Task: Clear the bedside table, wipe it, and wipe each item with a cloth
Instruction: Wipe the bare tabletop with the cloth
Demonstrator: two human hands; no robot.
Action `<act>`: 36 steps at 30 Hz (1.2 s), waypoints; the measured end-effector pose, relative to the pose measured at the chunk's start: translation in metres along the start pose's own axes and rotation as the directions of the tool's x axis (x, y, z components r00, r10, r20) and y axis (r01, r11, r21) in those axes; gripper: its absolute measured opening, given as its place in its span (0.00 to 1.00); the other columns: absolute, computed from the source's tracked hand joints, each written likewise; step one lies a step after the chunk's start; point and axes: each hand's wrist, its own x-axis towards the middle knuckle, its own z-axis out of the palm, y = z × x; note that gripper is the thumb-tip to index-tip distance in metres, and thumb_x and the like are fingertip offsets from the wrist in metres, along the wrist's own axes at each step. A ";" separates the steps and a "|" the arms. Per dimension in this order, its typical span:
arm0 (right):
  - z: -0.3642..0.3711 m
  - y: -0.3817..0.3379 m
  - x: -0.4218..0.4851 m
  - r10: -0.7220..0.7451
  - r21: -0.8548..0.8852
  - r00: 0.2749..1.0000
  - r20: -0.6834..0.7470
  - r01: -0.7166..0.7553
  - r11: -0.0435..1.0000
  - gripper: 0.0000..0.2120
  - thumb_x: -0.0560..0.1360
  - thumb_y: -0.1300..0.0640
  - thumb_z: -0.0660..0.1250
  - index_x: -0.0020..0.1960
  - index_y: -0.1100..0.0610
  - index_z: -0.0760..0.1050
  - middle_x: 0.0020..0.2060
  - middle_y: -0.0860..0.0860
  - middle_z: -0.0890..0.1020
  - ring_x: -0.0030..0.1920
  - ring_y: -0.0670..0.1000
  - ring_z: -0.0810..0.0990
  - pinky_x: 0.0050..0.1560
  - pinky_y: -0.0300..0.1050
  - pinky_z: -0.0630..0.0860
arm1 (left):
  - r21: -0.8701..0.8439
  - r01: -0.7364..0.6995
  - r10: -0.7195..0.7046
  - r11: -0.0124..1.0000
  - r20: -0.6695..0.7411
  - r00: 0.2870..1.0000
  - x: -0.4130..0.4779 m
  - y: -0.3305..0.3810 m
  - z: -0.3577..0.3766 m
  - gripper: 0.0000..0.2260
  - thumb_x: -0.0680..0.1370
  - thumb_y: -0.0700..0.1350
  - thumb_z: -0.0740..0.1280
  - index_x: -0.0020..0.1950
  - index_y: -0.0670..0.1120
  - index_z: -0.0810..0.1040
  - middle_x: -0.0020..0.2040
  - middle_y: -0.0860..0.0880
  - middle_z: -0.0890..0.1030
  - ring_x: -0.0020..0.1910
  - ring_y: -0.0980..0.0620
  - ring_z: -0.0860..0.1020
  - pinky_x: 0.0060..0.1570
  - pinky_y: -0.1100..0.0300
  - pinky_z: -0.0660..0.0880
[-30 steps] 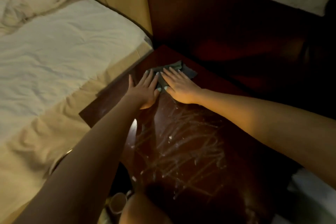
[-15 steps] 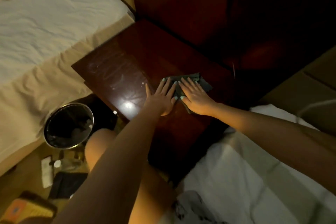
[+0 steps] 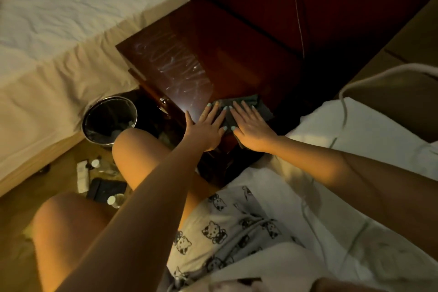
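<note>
Ideally, left hand [image 3: 206,127] and right hand [image 3: 252,129], both flat-fingered, press the dark-grey folded cloth [image 3: 262,108] evenly across the streaked red-brown wooden table [image 3: 220,38].

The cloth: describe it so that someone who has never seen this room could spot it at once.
Find the dark glossy bedside table beside the big white bed. At its near edge the left hand and right hand lie flat, side by side, the right pressing the cloth. It is the only grey, crumpled thing on the wood.
</note>
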 end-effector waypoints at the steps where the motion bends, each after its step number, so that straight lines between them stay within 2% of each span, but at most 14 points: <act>1: 0.001 -0.003 -0.002 -0.008 -0.019 1.000 0.000 0.008 1.000 0.28 0.83 0.47 0.44 0.78 0.56 0.37 0.77 0.51 0.38 0.76 0.52 0.35 0.75 0.50 0.36 | -0.019 0.012 -0.012 1.000 -0.005 1.000 -0.005 0.001 0.004 0.26 0.84 0.58 0.42 0.78 0.55 0.35 0.78 0.54 0.33 0.76 0.52 0.31 0.69 0.30 0.35; 8: 0.006 -0.007 -0.005 -0.048 -0.082 0.999 -0.013 0.047 0.996 0.29 0.83 0.46 0.44 0.78 0.57 0.38 0.77 0.52 0.38 0.77 0.52 0.35 0.76 0.52 0.36 | -0.094 0.035 -0.041 0.995 -0.070 0.997 -0.016 -0.002 0.019 0.25 0.83 0.59 0.41 0.78 0.57 0.36 0.78 0.55 0.35 0.76 0.54 0.31 0.69 0.31 0.34; 12: -0.003 -0.010 0.015 -0.081 -0.114 0.996 0.034 0.085 0.990 0.29 0.83 0.45 0.43 0.78 0.56 0.36 0.77 0.51 0.37 0.76 0.52 0.34 0.75 0.51 0.36 | -0.108 0.057 -0.064 0.992 -0.066 0.996 -0.008 -0.017 0.013 0.25 0.83 0.59 0.41 0.78 0.57 0.36 0.78 0.56 0.34 0.76 0.55 0.31 0.69 0.31 0.33; 21: -0.051 -0.025 0.156 -0.179 -0.092 0.983 0.049 0.183 0.979 0.28 0.83 0.47 0.43 0.78 0.54 0.37 0.77 0.50 0.38 0.76 0.51 0.34 0.76 0.51 0.36 | -0.147 0.185 -0.196 0.972 -0.065 0.978 0.067 -0.103 -0.042 0.26 0.82 0.61 0.40 0.78 0.57 0.36 0.78 0.55 0.34 0.76 0.54 0.33 0.69 0.30 0.34; 25: -0.076 -0.025 0.227 -0.199 -0.075 0.980 0.025 0.200 0.977 0.28 0.83 0.47 0.45 0.78 0.54 0.38 0.78 0.49 0.39 0.76 0.50 0.35 0.75 0.50 0.36 | -0.147 0.246 -0.251 0.958 -0.016 0.968 0.116 -0.137 -0.078 0.27 0.82 0.61 0.41 0.78 0.55 0.35 0.78 0.54 0.32 0.76 0.53 0.32 0.69 0.30 0.34; 32: -0.114 -0.025 0.339 -0.276 -0.120 0.961 -0.004 0.273 0.954 0.28 0.83 0.48 0.47 0.78 0.55 0.40 0.78 0.50 0.42 0.77 0.50 0.38 0.75 0.48 0.37 | -0.115 0.295 -0.298 0.949 -0.012 0.954 0.188 -0.208 -0.129 0.27 0.83 0.60 0.42 0.78 0.54 0.35 0.77 0.54 0.31 0.76 0.53 0.32 0.69 0.30 0.35; 36: -0.135 -0.024 0.389 -0.344 -0.140 0.938 0.036 0.346 0.928 0.29 0.83 0.49 0.48 0.78 0.56 0.41 0.78 0.52 0.42 0.77 0.51 0.39 0.75 0.48 0.38 | -0.106 0.312 -0.316 0.944 -0.025 0.948 0.218 -0.238 -0.146 0.27 0.83 0.59 0.42 0.78 0.53 0.35 0.78 0.53 0.32 0.76 0.53 0.33 0.71 0.32 0.37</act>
